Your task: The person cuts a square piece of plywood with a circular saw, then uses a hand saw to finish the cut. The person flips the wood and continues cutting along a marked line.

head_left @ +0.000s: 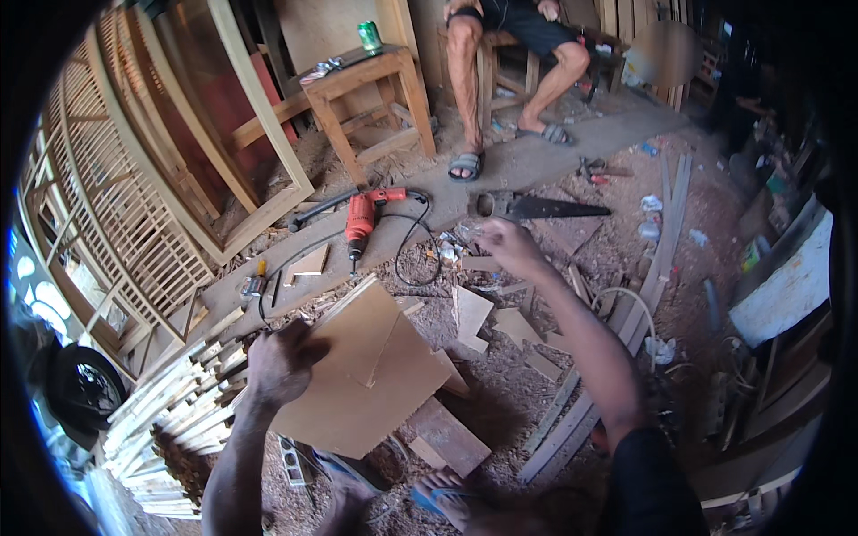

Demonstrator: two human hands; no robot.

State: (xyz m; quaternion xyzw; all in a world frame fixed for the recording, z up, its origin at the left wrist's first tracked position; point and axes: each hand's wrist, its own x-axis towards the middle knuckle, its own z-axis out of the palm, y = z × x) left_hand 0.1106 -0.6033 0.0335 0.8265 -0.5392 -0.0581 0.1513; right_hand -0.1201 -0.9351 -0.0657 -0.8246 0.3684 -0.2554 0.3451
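My left hand [282,359] is closed on the left edge of a flat brown board [357,393], which is held tilted above the floor near my feet. A smaller brown piece [360,338] lies against the board's upper face. My right hand [511,250] is stretched forward over the floor, its fingers drawn together; whatever is between them is too small to make out. Close to those fingers lies a cluster of small shiny bits [450,248]. Left of the cluster rests a red power drill [362,219] with a black cord. Beyond my right hand lies a handsaw [545,208].
Board offcuts [471,314] and wood shavings cover the floor. Long wood strips [639,313] lie to the right, stacked sticks [179,429] to the left. A wooden stool [371,80] bears a green can [368,36]. A seated person's sandalled feet [466,166] are at the back.
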